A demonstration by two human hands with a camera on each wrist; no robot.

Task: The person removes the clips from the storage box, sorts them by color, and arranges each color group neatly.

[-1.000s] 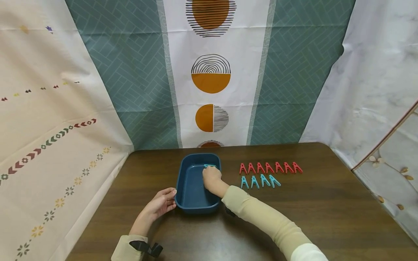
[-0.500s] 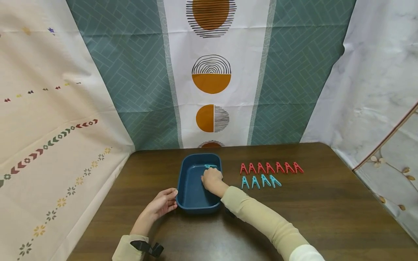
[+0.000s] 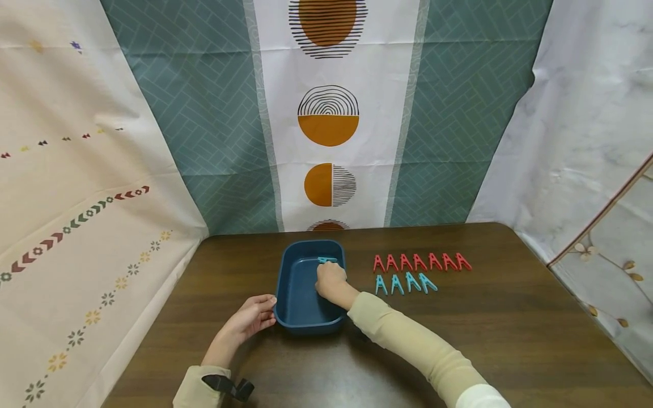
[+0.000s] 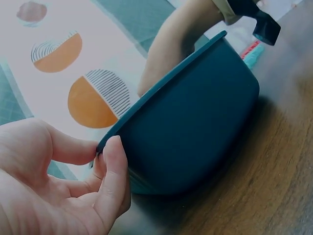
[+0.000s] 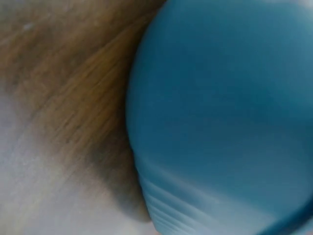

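**Over the blue tub, a hand close to one teal clip**

On the dark wooden surface [image 3: 214,266], at the left, the left hand [image 3: 250,319] pinches the near-left rim of the blue tub [image 3: 298,294], thumb and fingers curled about its edge. Inside the tub, the right hand [image 3: 330,279] sits by the right wall; whether it holds anything I cannot tell, since its fingers are hidden. A teal clip [image 3: 327,260] lies just beyond its knuckles near the far wall, long axis across the tub, far closer to the right hand than the left. Further right, four teal clips [image 3: 404,283] lie in a row, with seven red clips [image 3: 421,262] behind them.
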